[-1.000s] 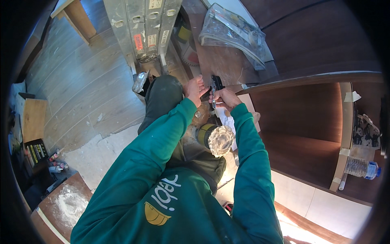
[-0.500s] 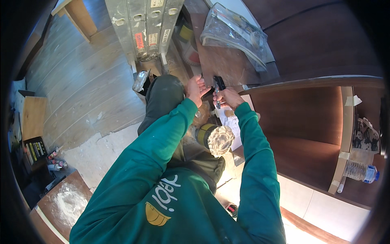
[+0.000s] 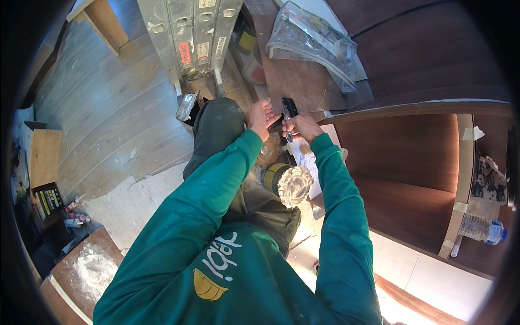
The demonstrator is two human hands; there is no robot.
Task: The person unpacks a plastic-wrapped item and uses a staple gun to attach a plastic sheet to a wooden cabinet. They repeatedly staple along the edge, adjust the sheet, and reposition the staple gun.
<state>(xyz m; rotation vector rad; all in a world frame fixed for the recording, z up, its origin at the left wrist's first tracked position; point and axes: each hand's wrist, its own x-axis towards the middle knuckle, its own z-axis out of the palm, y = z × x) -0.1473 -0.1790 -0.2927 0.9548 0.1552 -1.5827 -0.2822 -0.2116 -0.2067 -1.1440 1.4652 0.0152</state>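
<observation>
My right hand (image 3: 303, 128) is closed around a hand tool (image 3: 288, 108) with a black upper part and a silver lower part; its exact kind cannot be made out. Just left of it, my left hand (image 3: 261, 116) has curled fingers, their tips at a small dark piece (image 3: 275, 121) too unclear to name. Both hands are close together beside a brown panel (image 3: 303, 84). Nearer to me stands a black and yellow can (image 3: 272, 177) topped with a crumpled, cream-coloured crust (image 3: 296, 187). Behind it, white sheets (image 3: 310, 162) lie partly hidden by my right forearm.
A folded metal ladder (image 3: 189, 38) stands ahead. A clear zip bag (image 3: 314, 46) of tools lies on the brown panel. Shelving (image 3: 403, 157) is at my right, holding a plastic bottle (image 3: 481, 229). Boxes (image 3: 46, 157) and a powder-covered board (image 3: 89, 268) are at left.
My right hand and the tool have shifted slightly left and away from me. The left hand has barely moved.
</observation>
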